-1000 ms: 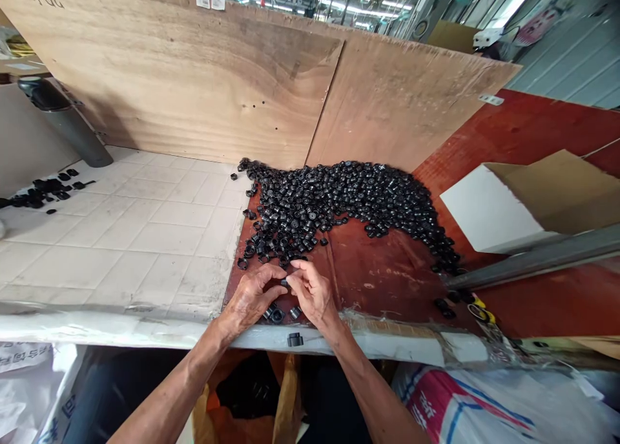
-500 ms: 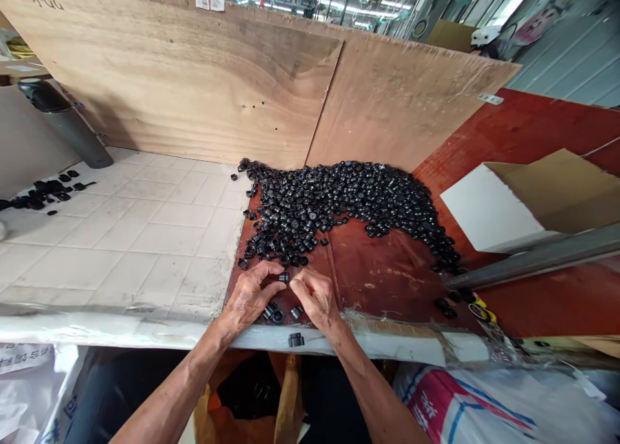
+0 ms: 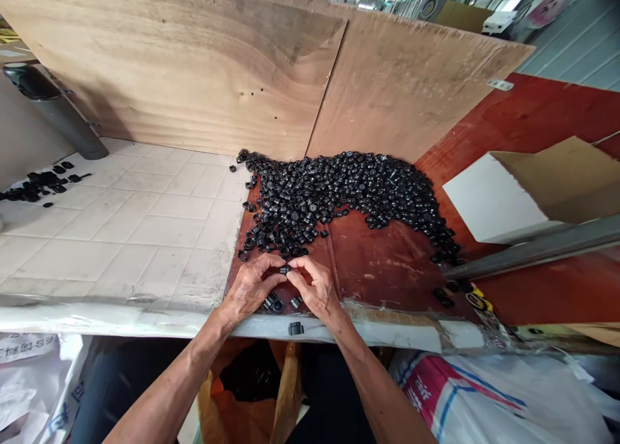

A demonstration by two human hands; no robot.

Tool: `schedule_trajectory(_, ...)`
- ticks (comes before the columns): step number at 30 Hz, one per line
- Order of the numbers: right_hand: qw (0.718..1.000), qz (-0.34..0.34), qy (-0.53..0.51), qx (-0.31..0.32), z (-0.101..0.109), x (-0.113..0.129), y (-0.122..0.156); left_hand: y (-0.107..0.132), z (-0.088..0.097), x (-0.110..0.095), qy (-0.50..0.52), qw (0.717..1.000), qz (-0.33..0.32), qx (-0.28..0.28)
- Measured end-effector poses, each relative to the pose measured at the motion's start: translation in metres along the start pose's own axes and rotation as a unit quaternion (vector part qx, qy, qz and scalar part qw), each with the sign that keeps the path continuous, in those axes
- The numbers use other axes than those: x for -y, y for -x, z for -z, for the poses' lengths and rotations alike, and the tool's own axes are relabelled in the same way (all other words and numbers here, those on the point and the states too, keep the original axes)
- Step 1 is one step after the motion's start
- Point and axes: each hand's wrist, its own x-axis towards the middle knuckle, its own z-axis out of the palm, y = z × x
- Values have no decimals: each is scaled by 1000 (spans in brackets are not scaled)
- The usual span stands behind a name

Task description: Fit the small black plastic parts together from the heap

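Note:
Between the fingertips of my left hand (image 3: 254, 282) and my right hand (image 3: 314, 284) is a small black plastic cap (image 3: 285, 269). Both hands pinch it, thumb and forefinger from either side, just above the table's front edge. Under the hands lie a few loose black parts (image 3: 276, 305) and a short black cylinder (image 3: 296, 302). One more black part (image 3: 295, 328) rests on the white wrapped edge. Beyond my fingers spreads a large heap of small black plastic parts (image 3: 339, 192) on a red-brown board (image 3: 378, 263).
A plywood panel (image 3: 194, 75) stands behind the heap. To the right are an open white carton (image 3: 498, 198), a grey metal bar (image 3: 533, 253) and yellow-handled scissors (image 3: 479, 298). A dark bottle-like cylinder (image 3: 72, 124) leans at left. Below, an orange-lined bag (image 3: 242, 418) holds black parts.
My right hand's closed fingers have opened into a pinch and reached the cap held by my left hand. The view has tipped slightly downward.

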Motion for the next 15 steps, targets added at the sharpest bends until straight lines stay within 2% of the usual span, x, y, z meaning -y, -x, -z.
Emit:
schedule_trajectory(4,1000,-17,19,11,-3,-5,1,0,0,1,-31,998,-63,9)
schedule_trajectory(9,997,-7,75,17,-9,-12,1,3,0,-5,-54,989,-133,37)
schedule_trajectory(11,997,-9,82,9,-9,-11,1,4,-1,-6,-50,991,-121,35)
schedule_trajectory(15,999,-18,29,-5,-5,-2,2,4,-3,-3,25,1000,-14,6)
